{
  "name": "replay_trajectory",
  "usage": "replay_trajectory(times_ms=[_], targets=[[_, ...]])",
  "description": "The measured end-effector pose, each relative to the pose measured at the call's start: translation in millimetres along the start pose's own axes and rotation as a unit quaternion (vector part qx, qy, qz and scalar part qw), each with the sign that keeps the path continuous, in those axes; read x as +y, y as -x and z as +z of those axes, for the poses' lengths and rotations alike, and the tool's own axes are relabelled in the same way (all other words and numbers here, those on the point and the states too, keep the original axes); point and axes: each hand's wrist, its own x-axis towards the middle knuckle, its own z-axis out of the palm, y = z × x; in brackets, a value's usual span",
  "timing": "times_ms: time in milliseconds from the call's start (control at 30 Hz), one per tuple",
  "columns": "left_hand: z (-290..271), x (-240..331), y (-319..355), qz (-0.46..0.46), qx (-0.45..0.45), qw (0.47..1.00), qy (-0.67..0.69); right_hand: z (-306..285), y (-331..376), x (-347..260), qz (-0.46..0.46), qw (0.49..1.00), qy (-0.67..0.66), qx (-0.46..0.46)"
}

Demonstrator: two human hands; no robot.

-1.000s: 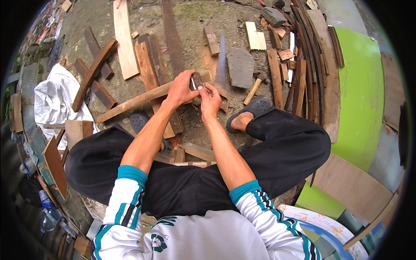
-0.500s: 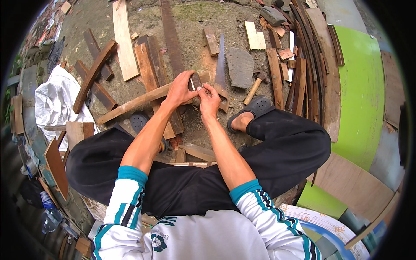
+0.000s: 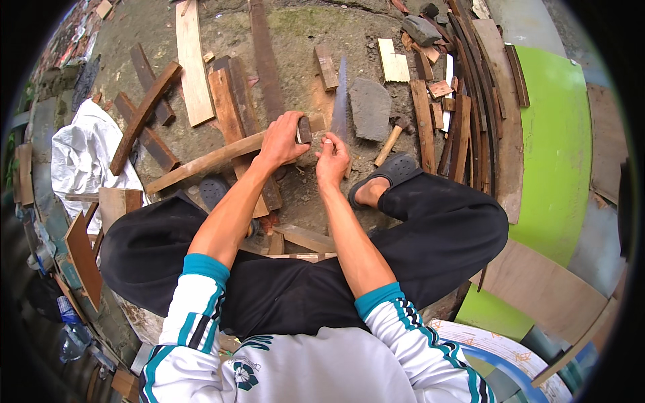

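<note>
My left hand is closed around a small dark wooden block, whose end sticks out past the fingertips. Under that hand runs a long light-brown wooden strip, lying slantwise over other boards. A little to the right, my right hand has thumb and fingers pinched together, apart from the block; whatever they hold is too small to make out. A handsaw lies on the ground just beyond it, blade pointing away, its handle mostly covered by the hand. A hammer rests to the right, near my foot.
A flat grey stone lies right of the saw. Dark boards and a pale plank lie at left, beside a white sack. Stacked strips and a green panel line the right side.
My right hand has drawn away from the block, moving slightly right and down, and now covers the saw handle. My left hand keeps the block and has turned it slightly.
</note>
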Motion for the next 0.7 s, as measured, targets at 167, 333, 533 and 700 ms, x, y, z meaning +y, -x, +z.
replay_trajectory(times_ms=[167, 333, 533, 700], targets=[[0.6, 0.2, -0.9, -0.015, 0.005, 1.0, -0.016, -4.6, -17.7, -8.2, -0.012, 0.996, 0.087, -0.011], [0.9, 0.1, 0.8, -0.021, 0.011, 1.0, -0.006, -0.8, -33.4, -14.9, -0.031, 0.982, 0.172, -0.074], [2.2, 0.2, 3.3, -0.035, 0.018, 0.999, 0.012, -2.2, -48.9, -15.8, 0.045, 0.974, 0.08, -0.209], [5.8, 6.2, 3.8, -0.031, 0.009, 0.998, -0.053, 4.1, -69.2, 17.2, 0.022, 0.973, 0.119, -0.195]])
